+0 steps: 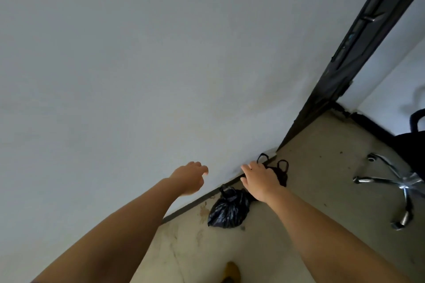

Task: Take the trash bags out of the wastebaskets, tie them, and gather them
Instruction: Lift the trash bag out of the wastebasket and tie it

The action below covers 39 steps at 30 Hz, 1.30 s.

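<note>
Tied black trash bag (228, 210): on the floor (305, 190) against the wall (138, 64). Second black bag (279, 173): beside it, under the right hand (259, 178); grip cannot be told. Left hand (189, 177): empty, fingers loosely curled. No wastebaskets in view; gathering appears well advanced.

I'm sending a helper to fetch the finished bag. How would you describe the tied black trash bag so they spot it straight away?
Start at the white wall and follow its dark baseboard along the floor toward the black door frame. The tied trash bag sits on the floor against that baseboard, a crinkled black bundle knotted on top. Unlike the second black bag under the right hand, nobody is touching it.
</note>
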### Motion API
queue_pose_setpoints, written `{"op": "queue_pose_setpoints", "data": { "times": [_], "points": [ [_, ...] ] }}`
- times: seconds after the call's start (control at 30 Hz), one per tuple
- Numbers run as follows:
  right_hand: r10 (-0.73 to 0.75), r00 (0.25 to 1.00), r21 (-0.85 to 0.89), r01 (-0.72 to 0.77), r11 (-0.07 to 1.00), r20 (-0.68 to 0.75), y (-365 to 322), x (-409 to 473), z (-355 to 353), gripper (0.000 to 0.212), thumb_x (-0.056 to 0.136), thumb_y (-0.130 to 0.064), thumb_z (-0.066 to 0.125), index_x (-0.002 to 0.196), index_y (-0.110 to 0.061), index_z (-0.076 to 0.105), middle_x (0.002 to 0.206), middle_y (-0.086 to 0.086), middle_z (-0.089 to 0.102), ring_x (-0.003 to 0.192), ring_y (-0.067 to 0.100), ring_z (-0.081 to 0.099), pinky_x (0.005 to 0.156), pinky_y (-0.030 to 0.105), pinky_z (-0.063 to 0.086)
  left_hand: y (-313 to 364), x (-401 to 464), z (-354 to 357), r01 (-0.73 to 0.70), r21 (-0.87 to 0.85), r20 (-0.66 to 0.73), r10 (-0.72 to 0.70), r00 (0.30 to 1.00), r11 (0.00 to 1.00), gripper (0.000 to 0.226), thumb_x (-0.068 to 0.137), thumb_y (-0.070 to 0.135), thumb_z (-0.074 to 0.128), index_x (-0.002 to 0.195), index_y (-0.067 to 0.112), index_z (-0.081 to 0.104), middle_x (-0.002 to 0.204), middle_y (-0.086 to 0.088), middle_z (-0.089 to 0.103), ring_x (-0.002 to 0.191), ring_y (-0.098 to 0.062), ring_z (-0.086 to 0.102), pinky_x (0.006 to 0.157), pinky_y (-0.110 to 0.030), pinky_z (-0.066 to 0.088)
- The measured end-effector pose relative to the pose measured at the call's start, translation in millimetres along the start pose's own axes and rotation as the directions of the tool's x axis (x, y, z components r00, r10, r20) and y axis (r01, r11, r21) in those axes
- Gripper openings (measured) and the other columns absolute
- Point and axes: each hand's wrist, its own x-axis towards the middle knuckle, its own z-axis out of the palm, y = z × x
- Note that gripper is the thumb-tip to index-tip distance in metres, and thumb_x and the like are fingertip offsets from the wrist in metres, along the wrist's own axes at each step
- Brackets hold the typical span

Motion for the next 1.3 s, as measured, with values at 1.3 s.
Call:
{"op": "queue_pose_setpoints", "data": {
  "times": [1.3],
  "points": [
    [-0.758, -0.125, -0.171, 0.939, -0.299, 0.640, -363, -330, 130, 0.041, 0.100, -0.035, 0.030, 0.133, -0.012, 0.040, 0.136, 0.014, 0.042, 0.124, 0.033, 0.044, 0.096, 0.042, 0.039, 212, -522, 313, 0.606, -0.675, 0.470, -0.879, -0.088, -0.421, 0.036, 0.099, 0.032, 0.035, 0.130, 0.020, 0.048, 0.132, -0.004, 0.054, 0.116, -0.025, 0.055, 0.096, -0.037, 0.046]
  ]
}}
